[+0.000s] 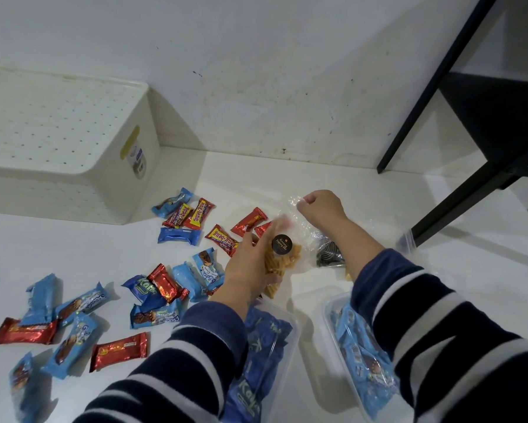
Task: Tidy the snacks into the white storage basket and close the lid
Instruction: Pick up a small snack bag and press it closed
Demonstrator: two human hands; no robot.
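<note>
Left hand [250, 264] grips clear snack bag [282, 261]; right hand [320, 209] pinches its top edge, right of white basket [134, 166]. Light, crinkly, slippery, crushable; hold top seam.

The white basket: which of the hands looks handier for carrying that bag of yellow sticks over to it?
Left, probably. The left hand already grips the bag and is nearer the basket, which sits far left. The right hand only pinches the clear plastic top.
</note>
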